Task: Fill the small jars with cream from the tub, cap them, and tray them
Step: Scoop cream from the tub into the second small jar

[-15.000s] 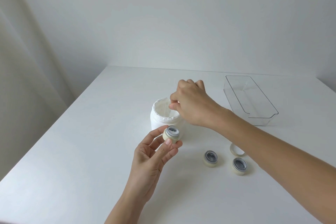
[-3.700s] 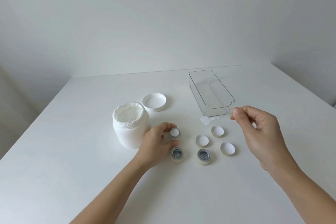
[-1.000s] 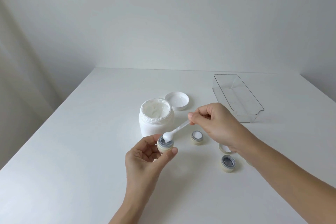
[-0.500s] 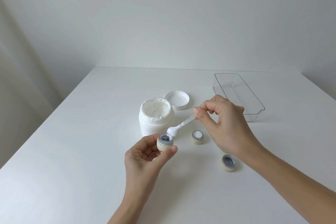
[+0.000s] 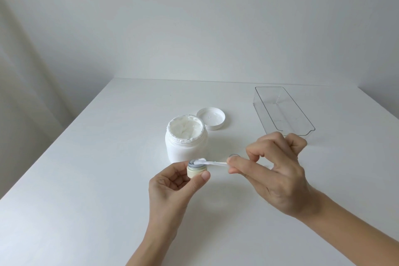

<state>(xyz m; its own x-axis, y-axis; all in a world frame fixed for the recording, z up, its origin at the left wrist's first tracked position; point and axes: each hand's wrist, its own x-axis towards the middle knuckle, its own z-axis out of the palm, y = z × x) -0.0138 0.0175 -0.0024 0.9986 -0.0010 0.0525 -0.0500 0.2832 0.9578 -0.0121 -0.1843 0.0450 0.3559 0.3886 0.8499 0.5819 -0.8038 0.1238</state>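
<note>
Your left hand (image 5: 172,185) pinches a small cream-coloured jar (image 5: 196,168); right hand (image 5: 272,170) pinches a clear spatula (image 5: 212,163) depositing cream. Filling underway; clear plastic tray (image 5: 302,119) empty, capping pending.

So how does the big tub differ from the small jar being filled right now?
The tub stands on the table; the small jar is held up by the left hand. The tub is all white and far larger; the jar is cream-coloured with a grey neck. The tub is full of cream; the jar is only now being filled from the spatula, which the right hand pinches. Both are open, round and upright.
</note>
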